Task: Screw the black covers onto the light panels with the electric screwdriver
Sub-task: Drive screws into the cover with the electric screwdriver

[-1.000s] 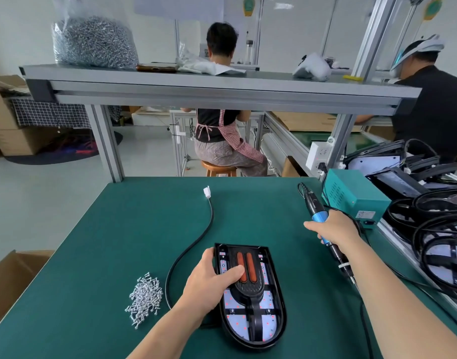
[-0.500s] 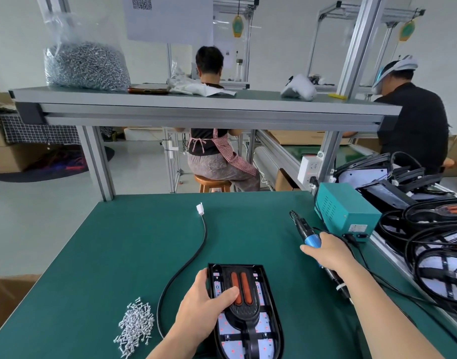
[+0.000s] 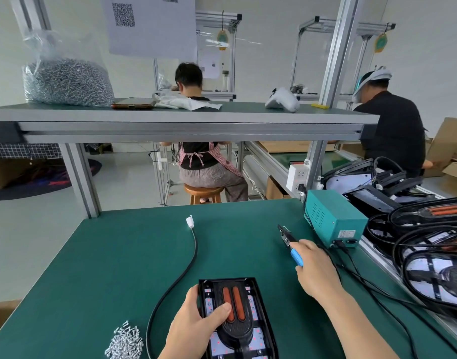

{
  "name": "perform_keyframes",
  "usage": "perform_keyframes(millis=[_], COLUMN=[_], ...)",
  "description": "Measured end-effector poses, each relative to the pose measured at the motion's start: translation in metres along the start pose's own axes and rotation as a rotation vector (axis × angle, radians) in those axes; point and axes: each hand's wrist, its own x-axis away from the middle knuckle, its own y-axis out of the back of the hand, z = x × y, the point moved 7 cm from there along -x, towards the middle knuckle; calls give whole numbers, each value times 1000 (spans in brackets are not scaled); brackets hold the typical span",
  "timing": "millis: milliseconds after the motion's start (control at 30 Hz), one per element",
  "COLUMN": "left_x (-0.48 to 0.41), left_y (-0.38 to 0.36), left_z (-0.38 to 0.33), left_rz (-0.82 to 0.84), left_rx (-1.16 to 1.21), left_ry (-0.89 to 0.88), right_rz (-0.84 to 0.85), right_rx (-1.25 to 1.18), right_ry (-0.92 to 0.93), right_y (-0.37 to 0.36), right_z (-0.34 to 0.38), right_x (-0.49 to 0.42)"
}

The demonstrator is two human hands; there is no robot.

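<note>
- Two hands are seen over the green table point(image 3: 113, 255): the left hand point(image 3: 196, 322) is laid flat, fingers spread, with the thumb on the black cover point(image 3: 235, 330) of the light panel point(image 3: 258, 314) at the near edge.
- Right of it, the electric screwdriver point(image 3: 291, 242) is gripped by the right hand point(image 3: 314, 270), tip pointed away.
- Loose screws point(image 3: 125, 342) are piled left of the panel.
- More panels point(image 3: 429, 257) are stacked far right, beside a teal power box point(image 3: 333, 220).
</note>
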Motion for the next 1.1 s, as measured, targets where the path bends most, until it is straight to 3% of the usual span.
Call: perform_keyframes(millis=[133, 433, 500, 600, 733, 967, 1100], left_x=[3, 9, 10, 7, 8, 0, -9], left_y=[0, 3, 3, 2, 1, 3, 2], left_z=[-5, -9, -10, -6, -6, -1, -9], left_rz=[7, -11, -17, 1, -22, -164, -237], left_rx=[-21, -26, -35, -48, 23, 179, 114], left_ry=[-2, -5, -16, 6, 44, 96, 99], right_rz=[16, -93, -112, 54, 299, 564, 659], right_rx=[-3, 246, 42, -365, -546, -1114, -1190], right_ry=[-14, -22, 31, -21, -86, -244, -229], right_y=[-10, 1, -4, -19, -38, -62, -70], right_z=[-3, 22, 48, 81, 98, 95, 108], right_x=[-2, -6, 10, 35, 52, 52, 45])
